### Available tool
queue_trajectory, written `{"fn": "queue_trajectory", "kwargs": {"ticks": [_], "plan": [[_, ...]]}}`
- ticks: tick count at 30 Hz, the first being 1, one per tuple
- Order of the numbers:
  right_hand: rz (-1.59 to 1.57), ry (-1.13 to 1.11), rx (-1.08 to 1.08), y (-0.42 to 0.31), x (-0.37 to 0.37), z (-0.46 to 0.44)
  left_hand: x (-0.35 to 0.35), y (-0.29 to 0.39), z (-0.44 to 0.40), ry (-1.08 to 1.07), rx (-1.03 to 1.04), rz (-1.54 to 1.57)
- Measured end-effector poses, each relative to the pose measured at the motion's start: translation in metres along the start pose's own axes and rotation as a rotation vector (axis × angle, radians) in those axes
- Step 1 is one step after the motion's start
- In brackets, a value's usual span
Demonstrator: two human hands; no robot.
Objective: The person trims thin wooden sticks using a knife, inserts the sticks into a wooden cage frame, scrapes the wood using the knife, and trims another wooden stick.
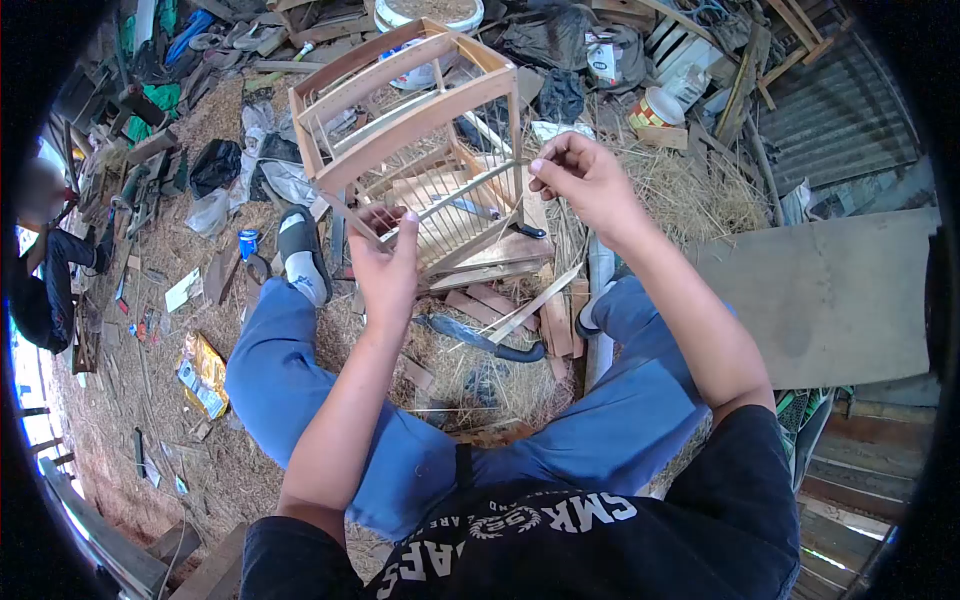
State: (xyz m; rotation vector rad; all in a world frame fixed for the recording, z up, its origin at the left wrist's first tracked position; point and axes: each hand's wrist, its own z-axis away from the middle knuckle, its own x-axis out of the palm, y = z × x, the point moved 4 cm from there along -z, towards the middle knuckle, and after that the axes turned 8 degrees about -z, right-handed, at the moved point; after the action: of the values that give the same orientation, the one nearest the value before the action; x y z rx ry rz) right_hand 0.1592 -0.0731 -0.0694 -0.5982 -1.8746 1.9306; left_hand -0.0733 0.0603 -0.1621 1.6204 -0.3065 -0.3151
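Note:
A wooden birdcage frame [420,130] with thin bars stands tilted in front of me, between my spread legs. My left hand [385,262] is closed around its near left edge, with the thumb up against a thin wooden strip [465,191] that crosses the barred side. At the strip's far right end, beside a corner post, my right hand [590,185] pinches with thumb and forefinger. Below the cage a large knife [520,353] with a curved black handle lies on the ground. Another dark handle [528,231] shows by the cage's right side.
Wood offcuts [490,298] and straw lie under the cage. A flat board [815,300] is at my right, and a tin [660,108] stands beyond. A blue can [249,243] and a yellow packet [203,375] lie left. Another person [50,265] sits at the far left.

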Motion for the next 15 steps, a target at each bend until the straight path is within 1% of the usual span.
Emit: {"fn": "queue_trajectory", "kwargs": {"ticks": [1,2,3,5,6,8,9,11,12,13,15], "plan": [[0.013,-0.018,0.015,0.001,0.001,0.0,-0.001,0.003,-0.001,0.043,0.036,0.001],[0.026,-0.035,0.03,0.001,0.002,0.0,0.0,0.003,-0.001,0.053,0.018,0.089],[0.024,-0.036,0.03,0.001,0.002,0.0,0.0,0.001,-0.003,0.054,0.018,0.087],[0.015,-0.048,0.043,0.001,0.005,0.003,-0.002,-0.002,-0.005,0.034,0.105,-0.001],[0.013,-0.048,0.044,0.001,0.005,0.004,-0.001,0.004,-0.003,0.034,0.105,-0.003],[-0.024,-0.046,0.04,-0.003,0.005,0.006,-0.005,0.018,0.003,0.145,0.15,-0.023],[-0.025,-0.043,0.038,-0.005,0.006,0.007,-0.006,0.023,0.005,0.142,0.152,-0.023],[-0.029,-0.02,0.042,-0.009,0.006,0.01,-0.015,0.04,0.013,0.297,0.273,-0.22],[-0.031,-0.014,0.04,-0.011,0.006,0.011,-0.018,0.058,0.02,0.323,0.372,-0.393],[-0.045,-0.022,0.035,-0.012,0.006,0.012,-0.021,0.063,0.024,0.318,0.375,-0.392],[-0.061,-0.025,0.03,-0.015,0.008,0.014,-0.019,0.084,0.035,0.22,0.852,-0.486]]}}
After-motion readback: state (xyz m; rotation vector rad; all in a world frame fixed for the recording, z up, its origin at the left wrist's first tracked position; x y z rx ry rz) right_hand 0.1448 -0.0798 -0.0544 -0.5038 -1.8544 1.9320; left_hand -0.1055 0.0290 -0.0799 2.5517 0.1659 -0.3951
